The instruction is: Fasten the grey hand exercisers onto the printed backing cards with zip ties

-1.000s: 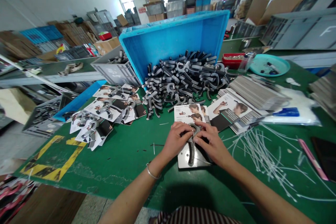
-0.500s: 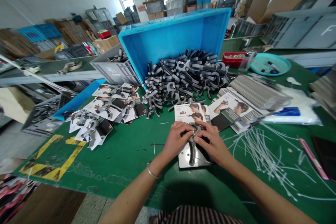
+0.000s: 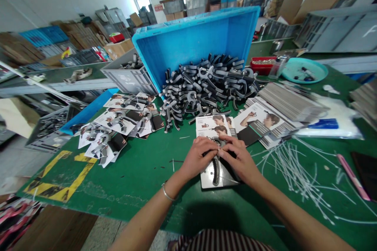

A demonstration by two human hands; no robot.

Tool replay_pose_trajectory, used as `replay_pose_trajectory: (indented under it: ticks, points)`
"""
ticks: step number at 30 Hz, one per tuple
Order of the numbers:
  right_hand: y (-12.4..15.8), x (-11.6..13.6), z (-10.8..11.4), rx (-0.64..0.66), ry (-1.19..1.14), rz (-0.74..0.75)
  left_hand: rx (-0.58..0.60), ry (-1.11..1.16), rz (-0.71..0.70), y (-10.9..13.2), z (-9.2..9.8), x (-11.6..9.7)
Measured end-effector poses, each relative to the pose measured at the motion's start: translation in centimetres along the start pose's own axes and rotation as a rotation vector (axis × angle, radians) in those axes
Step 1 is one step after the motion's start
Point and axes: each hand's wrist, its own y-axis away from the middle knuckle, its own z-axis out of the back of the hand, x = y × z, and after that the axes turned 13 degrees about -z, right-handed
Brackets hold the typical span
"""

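Note:
A grey hand gripper (image 3: 216, 170) lies on a printed backing card (image 3: 209, 178) on the green table, just in front of me. My left hand (image 3: 197, 159) and my right hand (image 3: 239, 159) meet over the top of the hand gripper, fingers pinched together on its upper end. What the fingertips pinch besides the hand gripper is too small to make out. Beyond the card lies a big heap of grey hand grippers (image 3: 206, 86), spilling from a tipped blue crate (image 3: 191, 43).
Finished carded grippers (image 3: 118, 125) lie spread at the left. Stacks of printed cards (image 3: 271, 113) sit at the right, with loose white plastic ties (image 3: 297, 172) in front of them. A teal plate (image 3: 304, 71) and red tray (image 3: 260, 64) stand farther back. Another person sits behind the crate.
Both hands stay on the top of the hand gripper; the fingers have drawn slightly closer together. The card has barely shifted.

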Motion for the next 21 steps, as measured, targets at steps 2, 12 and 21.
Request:
replay_pose_trajectory:
  ticks: [2, 12, 21]
  points:
    - [-0.2, 0.0, 0.0, 0.006, -0.004, -0.007, 0.028, 0.046, 0.068, -0.3, 0.7, -0.3]
    - [-0.7, -0.7, -1.2, -0.036, -0.058, -0.032, -0.034, -0.385, 0.072, -1.3, -0.4, -3.8]
    - [-0.4, 0.4, -2.0, -0.167, -0.029, -0.027, -0.118, -0.326, 0.046, 1.8, -1.1, -4.4]
